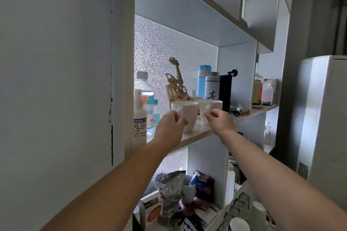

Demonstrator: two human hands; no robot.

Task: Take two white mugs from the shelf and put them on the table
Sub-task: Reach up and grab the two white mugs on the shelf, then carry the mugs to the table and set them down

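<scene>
Left hand grip: left mug handle | right hand: right mug handle, hidden

The left hand covers the lower handle of the left mug, and its fingers curl out of sight. The right hand hides part of the right mug; whether that mug's base touches the shelf cannot be told. Label print on the spray bottle is too small to read. Both forearms are cut off by the bottom edge.
</scene>
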